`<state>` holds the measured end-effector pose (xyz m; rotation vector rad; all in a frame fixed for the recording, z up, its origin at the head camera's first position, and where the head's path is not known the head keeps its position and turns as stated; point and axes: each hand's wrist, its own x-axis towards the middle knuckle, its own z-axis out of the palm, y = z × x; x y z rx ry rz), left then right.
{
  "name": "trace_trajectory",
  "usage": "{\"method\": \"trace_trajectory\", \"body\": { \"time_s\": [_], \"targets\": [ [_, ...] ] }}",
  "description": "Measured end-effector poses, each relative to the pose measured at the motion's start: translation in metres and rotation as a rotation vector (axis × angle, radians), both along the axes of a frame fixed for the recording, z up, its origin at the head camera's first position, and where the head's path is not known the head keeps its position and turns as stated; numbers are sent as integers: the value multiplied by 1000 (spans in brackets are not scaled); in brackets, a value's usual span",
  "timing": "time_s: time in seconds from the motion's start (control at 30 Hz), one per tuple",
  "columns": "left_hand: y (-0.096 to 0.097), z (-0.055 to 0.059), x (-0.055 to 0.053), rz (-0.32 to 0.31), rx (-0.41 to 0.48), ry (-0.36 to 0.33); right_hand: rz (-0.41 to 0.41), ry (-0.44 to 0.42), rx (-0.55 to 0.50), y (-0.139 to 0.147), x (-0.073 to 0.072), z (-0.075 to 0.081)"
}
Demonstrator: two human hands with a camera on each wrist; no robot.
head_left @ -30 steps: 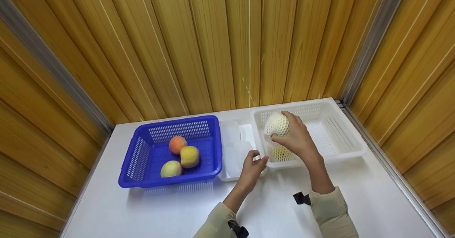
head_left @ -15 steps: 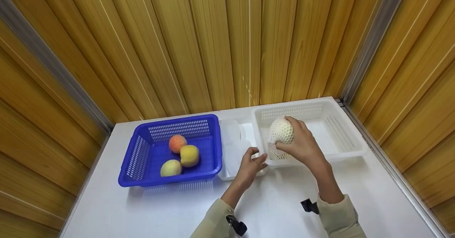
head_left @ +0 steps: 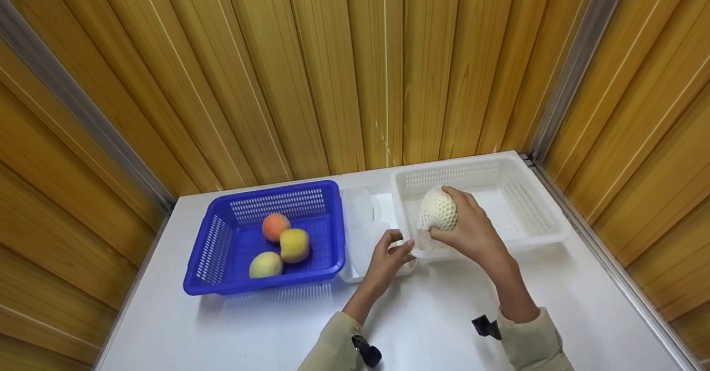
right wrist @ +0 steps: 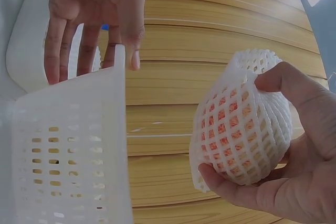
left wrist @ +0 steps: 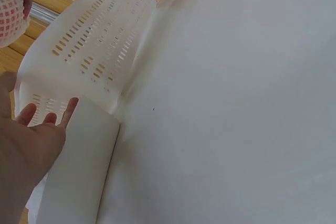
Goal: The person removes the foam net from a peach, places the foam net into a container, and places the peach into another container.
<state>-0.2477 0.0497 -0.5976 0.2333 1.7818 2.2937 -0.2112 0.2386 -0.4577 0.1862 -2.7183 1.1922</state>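
In the head view my right hand [head_left: 471, 229] holds a fruit in a white foam net [head_left: 438, 209] over the left part of a white basket [head_left: 535, 240]. Thumb and fingers curl round the net; in the right wrist view reddish skin shows through the mesh of the wrapped fruit [right wrist: 239, 129]. My left hand [head_left: 385, 263] is at the basket's front left corner, above the end of a low white tray [head_left: 355, 277]. Its fingers look loosely bent around nothing in the left wrist view. Whether this left hand [left wrist: 31, 142] touches the rim is hard to tell.
A blue basket [head_left: 260, 284] stands on the left, with an orange-red fruit [head_left: 275, 227], a yellow fruit [head_left: 294, 245] and a pale yellow fruit [head_left: 265, 265] inside. Pale thin sheets [head_left: 358, 207] lie in the tray between the baskets. Wood-panelled walls [head_left: 355, 71] enclose the white table [head_left: 266, 332].
My right hand has come slightly nearer and to the right with the netted fruit, then nearly stopped. The yellow netted thing below it is now mostly covered. My left hand has hardly moved.
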Motion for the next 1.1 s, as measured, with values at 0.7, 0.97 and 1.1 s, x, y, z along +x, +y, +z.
{"method": "trace_trajectory", "body": {
  "time_s": [0.7, 0.97, 1.1],
  "targets": [
    [-15, -6, -13, -82, -14, 57, 143, -40, -6, -16, 16, -5],
    [-26, 11, 5, -73, -59, 54, 232, -69, 26, -21, 32, -4],
    [-39, 19, 17, -92, -90, 74, 264, -81, 48, -21, 35, -8]
  ]
}}
